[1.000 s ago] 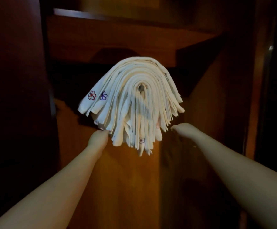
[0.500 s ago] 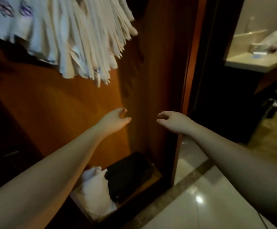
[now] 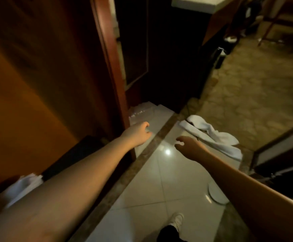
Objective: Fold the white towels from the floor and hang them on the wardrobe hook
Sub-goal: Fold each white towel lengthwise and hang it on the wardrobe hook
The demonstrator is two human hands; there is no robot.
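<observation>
A crumpled white towel (image 3: 212, 135) lies on the floor where the glossy tiles meet the patterned carpet, to the right of centre. My right hand (image 3: 188, 147) hovers just left of it with loosely curled fingers and holds nothing. My left hand (image 3: 138, 131) reaches forward beside the wardrobe's edge, fingers relaxed, also holding nothing. The wooden wardrobe (image 3: 46, 75) fills the left side. Its hook and the hung towels are out of view.
A white bundle (image 3: 21, 187) sits low in the wardrobe beside a dark box (image 3: 72, 156). A dark cabinet (image 3: 168, 58) stands behind the towel. A white plate (image 3: 217, 194) lies on the tiles. My shoe (image 3: 176, 220) shows at the bottom. Dark furniture (image 3: 282, 154) stands right.
The view has swung down and right, from the hung towels on the hook to the floor. Both hands dropped away from the towel stack and now reach toward the towel on the floor.
</observation>
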